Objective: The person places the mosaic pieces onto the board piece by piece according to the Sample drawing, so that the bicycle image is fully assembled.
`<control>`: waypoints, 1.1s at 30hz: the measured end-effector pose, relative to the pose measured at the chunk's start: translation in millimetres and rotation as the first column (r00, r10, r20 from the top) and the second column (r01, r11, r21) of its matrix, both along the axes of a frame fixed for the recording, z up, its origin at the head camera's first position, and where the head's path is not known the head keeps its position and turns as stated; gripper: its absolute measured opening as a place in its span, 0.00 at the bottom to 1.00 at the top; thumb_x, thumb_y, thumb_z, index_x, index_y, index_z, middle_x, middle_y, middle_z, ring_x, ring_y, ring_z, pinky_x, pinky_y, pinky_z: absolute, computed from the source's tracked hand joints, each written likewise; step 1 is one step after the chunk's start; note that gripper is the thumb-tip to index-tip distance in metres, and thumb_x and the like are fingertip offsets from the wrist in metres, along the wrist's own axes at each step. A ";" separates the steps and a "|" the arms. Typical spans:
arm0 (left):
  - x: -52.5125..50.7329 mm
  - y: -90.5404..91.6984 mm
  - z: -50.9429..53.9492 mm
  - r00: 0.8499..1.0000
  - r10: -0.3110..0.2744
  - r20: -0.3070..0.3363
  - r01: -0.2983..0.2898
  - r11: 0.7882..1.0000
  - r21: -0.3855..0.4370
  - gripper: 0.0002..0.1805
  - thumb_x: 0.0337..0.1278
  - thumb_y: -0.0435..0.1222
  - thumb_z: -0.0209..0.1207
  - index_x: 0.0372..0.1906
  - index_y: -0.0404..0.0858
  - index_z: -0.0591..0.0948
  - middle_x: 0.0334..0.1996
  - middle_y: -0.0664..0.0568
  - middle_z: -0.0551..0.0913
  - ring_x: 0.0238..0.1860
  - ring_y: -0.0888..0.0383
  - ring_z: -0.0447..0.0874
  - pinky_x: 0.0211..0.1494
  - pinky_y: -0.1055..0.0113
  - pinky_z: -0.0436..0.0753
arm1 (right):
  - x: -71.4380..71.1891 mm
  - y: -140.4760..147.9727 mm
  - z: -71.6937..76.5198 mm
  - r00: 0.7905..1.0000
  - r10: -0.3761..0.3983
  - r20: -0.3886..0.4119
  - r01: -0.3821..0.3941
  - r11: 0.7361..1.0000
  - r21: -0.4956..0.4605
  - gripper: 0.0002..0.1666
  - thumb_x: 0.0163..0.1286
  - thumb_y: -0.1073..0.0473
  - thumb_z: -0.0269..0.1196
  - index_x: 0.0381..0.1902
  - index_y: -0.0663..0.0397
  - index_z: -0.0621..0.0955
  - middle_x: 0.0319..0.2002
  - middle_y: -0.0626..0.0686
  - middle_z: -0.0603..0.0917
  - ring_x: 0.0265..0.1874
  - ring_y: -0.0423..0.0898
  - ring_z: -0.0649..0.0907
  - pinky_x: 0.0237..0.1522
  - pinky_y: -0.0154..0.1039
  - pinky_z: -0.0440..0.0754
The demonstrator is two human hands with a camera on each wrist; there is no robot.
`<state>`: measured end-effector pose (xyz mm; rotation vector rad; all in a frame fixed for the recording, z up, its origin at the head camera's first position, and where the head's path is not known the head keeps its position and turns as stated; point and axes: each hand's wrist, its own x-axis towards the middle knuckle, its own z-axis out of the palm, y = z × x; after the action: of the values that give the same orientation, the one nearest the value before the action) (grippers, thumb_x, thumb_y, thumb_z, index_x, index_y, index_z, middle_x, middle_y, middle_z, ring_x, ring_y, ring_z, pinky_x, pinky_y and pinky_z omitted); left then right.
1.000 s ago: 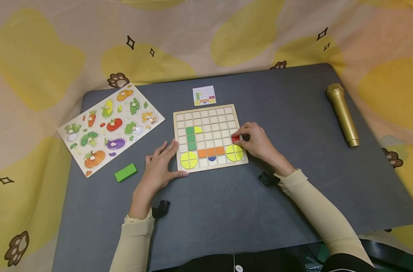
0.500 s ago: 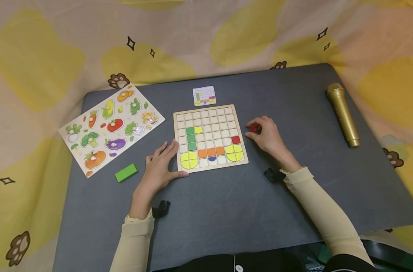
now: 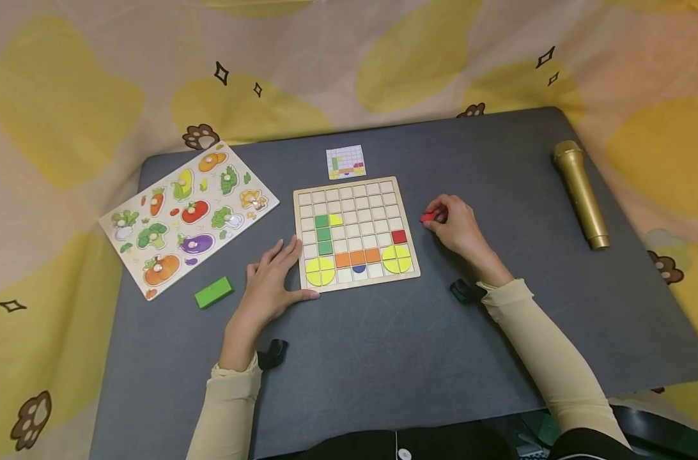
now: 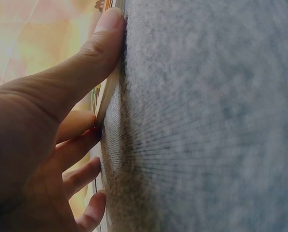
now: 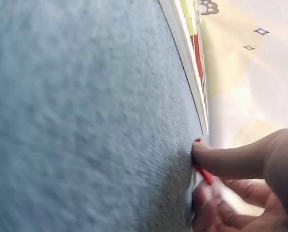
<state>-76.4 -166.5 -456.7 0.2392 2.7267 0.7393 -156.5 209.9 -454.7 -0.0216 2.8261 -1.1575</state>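
Note:
A wooden grid board (image 3: 349, 189) lies on the table, with green and orange squares, yellow quarter-circles and a blue piece in its cells. One red square tile (image 3: 398, 237) sits near its right edge. My left hand (image 3: 266, 284) rests at the board's lower left corner, fingers spread along the left side and thumb at the front edge. Right of the board, my right hand (image 3: 456, 225) pinches a thin red tile (image 3: 427, 217) between thumb and fingers, low over the table. In the right wrist view the fingers partly hide this red tile (image 5: 204, 175), so its full shape cannot be told.
Behind the board lies a small pattern card (image 3: 346, 162). A vegetable puzzle board (image 3: 170, 223) is at the left, with a green block (image 3: 213, 292) in front of it. On the far right lies a gold microphone (image 3: 581, 195).
My right hand has left the red square in the board and moved right to the table, where it now pinches another red tile. My left hand has stayed put.

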 end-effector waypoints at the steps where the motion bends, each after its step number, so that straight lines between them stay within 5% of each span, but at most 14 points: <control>1: -0.1 0.1 0.2 1.000 0.001 0.000 -0.001 1.000 0.001 0.65 0.47 0.52 0.82 0.86 0.45 0.55 0.87 0.52 0.52 0.87 0.42 0.45 0.68 0.38 0.55 | 0.0 -1.1 -0.1 1.000 -0.001 -0.005 0.001 1.000 -0.011 0.10 0.71 0.66 0.71 0.48 0.64 0.84 0.43 0.64 0.83 0.41 0.57 0.81 0.45 0.44 0.73; 13: 0.4 0.1 0.5 1.000 -0.001 -0.011 0.001 1.000 -0.003 0.65 0.47 0.52 0.82 0.86 0.44 0.55 0.87 0.51 0.53 0.87 0.42 0.46 0.67 0.38 0.55 | 0.5 -30.3 2.0 0.993 0.041 -0.113 -0.054 0.991 -0.119 0.06 0.72 0.63 0.72 0.44 0.58 0.90 0.38 0.58 0.91 0.33 0.49 0.82 0.37 0.35 0.74; 23: 0.0 -0.1 -0.9 1.000 -0.002 -0.014 0.002 1.000 0.001 0.65 0.47 0.52 0.82 0.86 0.44 0.55 0.87 0.51 0.53 0.87 0.42 0.46 0.67 0.38 0.56 | 6.4 -56.0 2.1 0.983 0.182 -0.018 -0.183 0.978 -0.104 0.03 0.72 0.64 0.70 0.40 0.55 0.91 0.35 0.55 0.90 0.31 0.49 0.80 0.36 0.40 0.75; 33: -0.2 -0.6 -0.8 1.000 -0.005 -0.013 0.005 1.000 0.003 0.65 0.46 0.52 0.82 0.86 0.44 0.55 0.87 0.51 0.53 0.87 0.42 0.46 0.66 0.39 0.56 | 3.9 -56.0 2.4 0.954 0.301 0.001 -0.300 0.953 -0.046 0.03 0.72 0.64 0.71 0.38 0.53 0.92 0.35 0.53 0.87 0.40 0.49 0.79 0.45 0.43 0.74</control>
<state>-76.6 -167.1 -457.5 0.2524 2.7364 0.7431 -152.5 153.9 -452.3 -0.4337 2.6651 -1.1453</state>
